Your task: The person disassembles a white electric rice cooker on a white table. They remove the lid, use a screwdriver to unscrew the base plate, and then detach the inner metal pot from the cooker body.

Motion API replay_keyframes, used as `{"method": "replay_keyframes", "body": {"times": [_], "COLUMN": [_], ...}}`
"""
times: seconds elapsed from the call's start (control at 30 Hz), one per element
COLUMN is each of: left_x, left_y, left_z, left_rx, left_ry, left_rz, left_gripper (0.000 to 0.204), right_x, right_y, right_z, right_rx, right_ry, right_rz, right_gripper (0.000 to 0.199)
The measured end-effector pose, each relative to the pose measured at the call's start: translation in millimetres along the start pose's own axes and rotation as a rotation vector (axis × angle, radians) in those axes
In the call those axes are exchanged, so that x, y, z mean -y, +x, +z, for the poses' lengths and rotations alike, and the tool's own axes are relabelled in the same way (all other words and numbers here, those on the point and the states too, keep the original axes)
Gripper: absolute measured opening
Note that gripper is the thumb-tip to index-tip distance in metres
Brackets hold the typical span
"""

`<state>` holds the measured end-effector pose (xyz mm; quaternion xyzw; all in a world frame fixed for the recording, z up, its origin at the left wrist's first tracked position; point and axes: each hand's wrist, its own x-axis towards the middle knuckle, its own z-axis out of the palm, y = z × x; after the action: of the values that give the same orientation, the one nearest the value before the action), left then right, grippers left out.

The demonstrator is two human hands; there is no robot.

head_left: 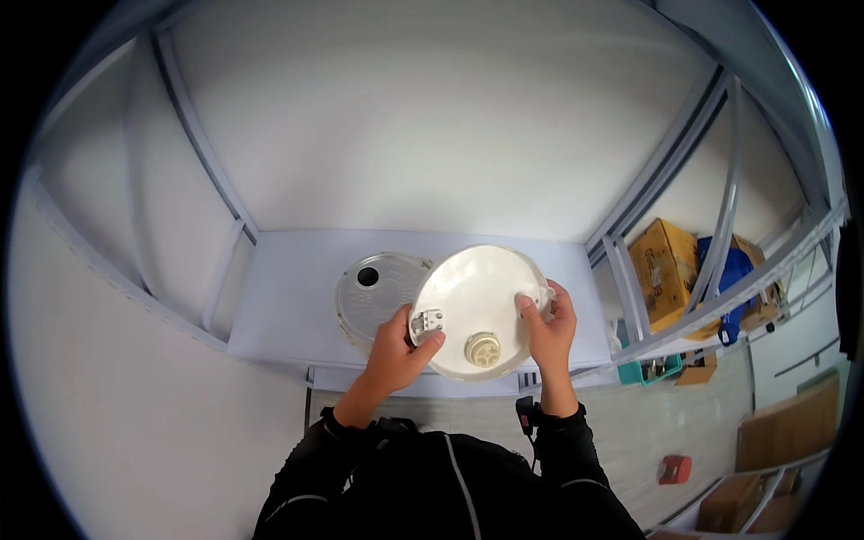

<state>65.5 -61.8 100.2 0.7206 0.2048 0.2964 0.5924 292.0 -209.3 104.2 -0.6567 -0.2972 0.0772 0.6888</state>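
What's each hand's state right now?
Left hand: closed, holding the round white shell by its left rim.
Right hand: closed, holding its right rim.

Looks like a workshop or assembly corner: plain pale bench (pixel 288 306) boxed in by metal frame (pixel 627 288), white dish (pixel 472 288) with fittings (pixel 483 350) held over it; cardboard boxes (pixel 661 274) and teal bin (pixel 632 373) off right, more cartons (pixel 787 427) lower right.

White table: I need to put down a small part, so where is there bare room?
Bare: the white table left of the grey disc, and, as seen here, its right end beyond the right hand. Crowded: the middle, where that disc lies and both hands hold the white dished cover.
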Motion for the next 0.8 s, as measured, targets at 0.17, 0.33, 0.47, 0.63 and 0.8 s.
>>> {"method": "replay_keyframes", "body": {"times": [0.17,0.33,0.47,0.63,0.8], "left_x": [28.7,59.0,63.8,53.6,43.9], "left_y": [-4.3,10.5,13.3,13.7,8.0], "left_z": [16.1,15.6,10.7,-3.1,-10.0], "left_rx": [0.186,0.304,0.321,0.31,0.221], "left_ry": [-0.041,-0.003,-0.04,0.043,0.09], "left_rz": [0.073,0.087,0.07,0.03,0.033], "left_gripper": [0.064,0.066,0.064,0.06,0.061], "right_x": [-7.4,-7.6,-14.7,-7.4,15.2], "right_y": [-31.0,-56.8,-75.6,-98.8,-99.9], "right_z": [-23.8,-25.1,-24.5,-17.2,-18.2], "right_rx": [-0.125,-0.239,-0.214,-0.137,-0.003], "right_ry": [-0.093,-0.153,-0.19,-0.29,-0.313], "right_rz": [0.152,0.173,0.209,0.235,0.251], "right_gripper": [0.049,0.048,0.058,0.074,0.081]}}
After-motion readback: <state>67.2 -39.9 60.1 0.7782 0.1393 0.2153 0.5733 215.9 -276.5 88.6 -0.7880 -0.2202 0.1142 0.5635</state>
